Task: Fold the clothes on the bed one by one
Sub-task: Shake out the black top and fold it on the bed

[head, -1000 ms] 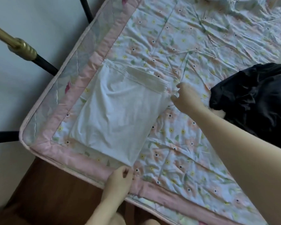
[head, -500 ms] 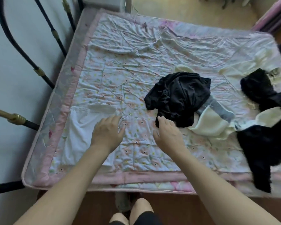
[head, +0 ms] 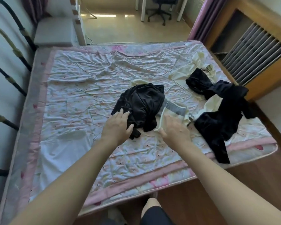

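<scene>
My left hand [head: 118,127] has its fingers spread and nearly straight, the tips lying on the near edge of the crumpled black garment [head: 141,106] at the middle of the bed [head: 71,98]; it grips nothing. My right hand [head: 173,129] reaches over the cream garment [head: 172,116] just beside the black one. Its fingers point away from me and I cannot tell whether they pinch the cloth or only rest on it; a cream edge runs along the thumb side.

A grey piece [head: 175,108] lies partly under the black garment and touches the cream one. To the right a second pile of dark clothes [head: 220,114] sprawls toward the bed's near right corner, mixed with more cream fabric [head: 193,67] that trails to the far right edge. A folded white garment [head: 58,153] lies flat at the near left of the bed, well apart from both hands.

The floral sheet is heavily wrinkled. A black and brass metal bed frame [head: 15,51] runs along the left side. A wooden radiator cover [head: 256,51] stands right of the bed, and an office chair [head: 159,8] sits beyond the far end.
</scene>
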